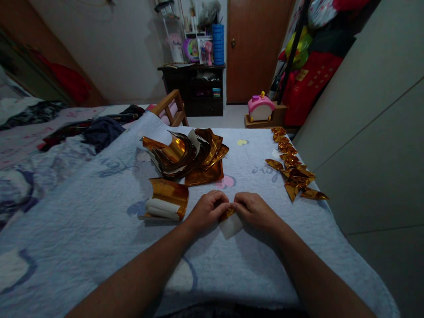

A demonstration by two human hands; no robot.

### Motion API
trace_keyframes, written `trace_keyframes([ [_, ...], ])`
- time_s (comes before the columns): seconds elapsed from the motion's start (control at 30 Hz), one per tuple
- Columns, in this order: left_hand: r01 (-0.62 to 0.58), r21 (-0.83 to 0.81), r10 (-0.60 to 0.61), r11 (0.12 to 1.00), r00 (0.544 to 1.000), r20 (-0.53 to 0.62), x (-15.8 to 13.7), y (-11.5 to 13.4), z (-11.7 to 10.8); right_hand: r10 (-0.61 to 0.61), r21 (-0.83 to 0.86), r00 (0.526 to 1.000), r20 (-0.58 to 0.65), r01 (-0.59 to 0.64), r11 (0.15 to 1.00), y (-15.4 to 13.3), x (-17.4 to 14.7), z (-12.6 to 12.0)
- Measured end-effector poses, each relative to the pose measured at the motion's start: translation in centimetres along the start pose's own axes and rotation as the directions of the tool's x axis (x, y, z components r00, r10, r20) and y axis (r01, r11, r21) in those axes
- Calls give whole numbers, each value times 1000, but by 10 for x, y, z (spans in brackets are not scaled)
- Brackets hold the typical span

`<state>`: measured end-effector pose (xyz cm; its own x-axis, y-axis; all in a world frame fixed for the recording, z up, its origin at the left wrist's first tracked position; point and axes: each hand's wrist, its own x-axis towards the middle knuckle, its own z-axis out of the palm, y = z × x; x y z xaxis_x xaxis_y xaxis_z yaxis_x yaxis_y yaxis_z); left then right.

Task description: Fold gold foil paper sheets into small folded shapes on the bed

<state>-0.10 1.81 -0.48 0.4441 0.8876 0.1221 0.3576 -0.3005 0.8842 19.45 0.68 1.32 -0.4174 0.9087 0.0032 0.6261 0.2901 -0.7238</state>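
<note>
Between my two hands is a sheet of gold foil paper [232,227], its pale side showing below and a gold strip under the fingers. My left hand [209,208] pinches its upper left edge, fingers closed. My right hand [254,207] pinches the same edge from the right, fingertips almost meeting the left ones. Left of my left hand lies a curled bundle of foil paper [170,192] with white rolled inside. Behind it spreads a larger fanned stack of gold foil paper [179,152]. At the right edge lie several folded gold foil pieces [298,176] in a row.
Everything lies on a bed with a light blue patterned cover [99,247]. Clothes [102,132] are heaped to the left. A tall pale cabinet [371,132] borders the right side. Beyond the bed stand a wooden chair [170,108], a pink toy [261,108] and a dark shelf [202,104].
</note>
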Motion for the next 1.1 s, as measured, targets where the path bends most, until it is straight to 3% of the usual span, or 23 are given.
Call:
trace_keyframes([
  [0.2, 15, 4, -15, 1000, 999, 35, 0, 2, -2, -18, 96, 1000, -6, 18, 995, 1, 0, 0],
  [0.43, 46, -40, -46, 998, 999, 6, 1, 2, -2, -16, 225, 997, 79, -2, 974, 5, -2, -7],
  [0.73, 53, -52, -54, 997, 998, -12, 0, 0, -2, -35, 68, 999, 23, 33, 997, 5, 2, -6],
  [1.1, 113, -177, -115, 978, 993, -3, -1, 1, -2, -13, 63, 1000, 8, 12, 998, 5, 1, -8],
])
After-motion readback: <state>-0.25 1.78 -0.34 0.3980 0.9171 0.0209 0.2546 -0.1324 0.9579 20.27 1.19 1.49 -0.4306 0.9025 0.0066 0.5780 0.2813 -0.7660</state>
